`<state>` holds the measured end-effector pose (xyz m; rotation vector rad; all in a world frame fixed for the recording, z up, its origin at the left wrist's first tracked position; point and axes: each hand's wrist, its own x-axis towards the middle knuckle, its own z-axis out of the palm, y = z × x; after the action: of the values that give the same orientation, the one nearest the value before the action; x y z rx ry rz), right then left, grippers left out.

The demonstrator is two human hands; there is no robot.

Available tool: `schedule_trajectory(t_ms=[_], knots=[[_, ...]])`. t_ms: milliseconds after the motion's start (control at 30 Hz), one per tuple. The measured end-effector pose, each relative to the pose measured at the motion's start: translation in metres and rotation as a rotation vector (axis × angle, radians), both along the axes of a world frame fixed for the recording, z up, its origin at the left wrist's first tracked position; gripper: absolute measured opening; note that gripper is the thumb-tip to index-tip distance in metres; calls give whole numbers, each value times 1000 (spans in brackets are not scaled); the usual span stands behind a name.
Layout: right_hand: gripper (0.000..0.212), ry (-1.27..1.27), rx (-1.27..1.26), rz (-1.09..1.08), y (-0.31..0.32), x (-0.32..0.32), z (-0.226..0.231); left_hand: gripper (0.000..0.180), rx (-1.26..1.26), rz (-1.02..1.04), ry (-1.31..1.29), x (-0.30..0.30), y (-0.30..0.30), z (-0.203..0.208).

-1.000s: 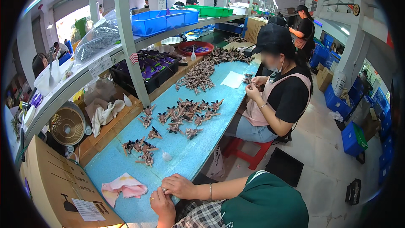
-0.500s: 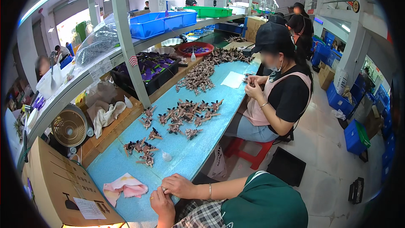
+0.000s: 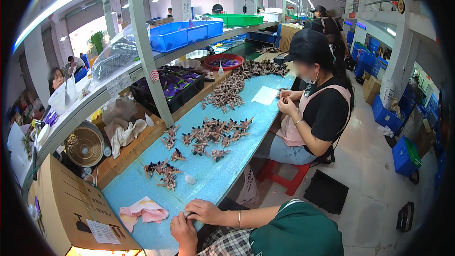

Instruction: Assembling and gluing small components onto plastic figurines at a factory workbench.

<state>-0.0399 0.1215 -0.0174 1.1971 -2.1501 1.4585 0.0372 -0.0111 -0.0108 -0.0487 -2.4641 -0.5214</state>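
Note:
My left hand (image 3: 184,230) and my right hand (image 3: 204,211) meet at the near edge of the blue-covered table (image 3: 163,173). Their fingertips pinch together around something small and greyish, mostly hidden by the fingers. A pink and white cloth (image 3: 143,210) lies crumpled just left of my hands. Beyond them, a small white nozzle bottle (image 3: 189,179) stands beside a little cluster of brown figurine-like pieces (image 3: 163,173) with dark parts. A larger group of the same pieces (image 3: 211,132) spreads across the middle of the table.
A cardboard box (image 3: 78,208) stands at the near left, with a round tan fan (image 3: 84,144) behind it. Along the left side, a metal post (image 3: 148,52) and shelf carry blue bins (image 3: 185,33). At the right, a co-worker (image 3: 317,99) sits handling a small piece.
The whole view has shifted slightly, so the table and its pieces appear a little to the right. My hands keep their pinch, with only slight finger movement.

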Motion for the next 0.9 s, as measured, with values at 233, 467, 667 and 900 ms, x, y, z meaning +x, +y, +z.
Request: schedule_trajectory(t_ms=[233, 467, 667, 900], knots=[[24, -39, -42, 83, -2, -3, 1, 34, 69, -61, 21, 0, -5, 14], [30, 41, 42, -16, -4, -1, 1, 23, -93, -51, -140, -4, -5, 19], [31, 108, 154, -56, -4, 2, 0, 17, -107, 6, -100, -5, -2, 10], [29, 84, 168, -75, -5, 1, -6, 20, -81, 8, -113, -3, 0, 13]])
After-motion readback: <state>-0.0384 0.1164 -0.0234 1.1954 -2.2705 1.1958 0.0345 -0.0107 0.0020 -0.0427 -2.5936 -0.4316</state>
